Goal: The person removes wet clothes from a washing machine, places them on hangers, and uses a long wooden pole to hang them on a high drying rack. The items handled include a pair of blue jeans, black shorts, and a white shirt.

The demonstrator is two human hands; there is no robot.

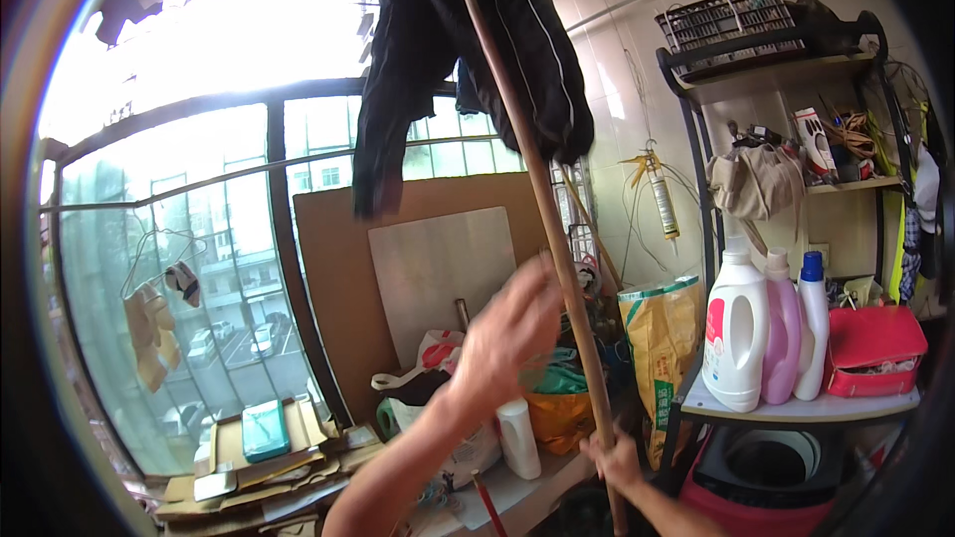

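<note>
A long wooden pole [556, 224] runs from the top of the view down to the lower middle. My right hand [615, 455] is closed around its lower part. Blurred by motion, my left hand [515, 321] is raised just left of the pole's middle, fingers extended; whether it touches the pole cannot be told. Black trousers with pale side stripes [541, 52] hang at the upper part of the pole, one leg on either side of it. How they are held up is out of view.
Right stands a black-framed rack [798, 410] with detergent bottles [735, 335] and a red bag [877, 350], above a top-loading washing machine [768, 470]. Flattened cardboard [268, 477] lies lower left by the window. A metal rail [209, 180] crosses the window, with socks [149, 328] on a wire hanger.
</note>
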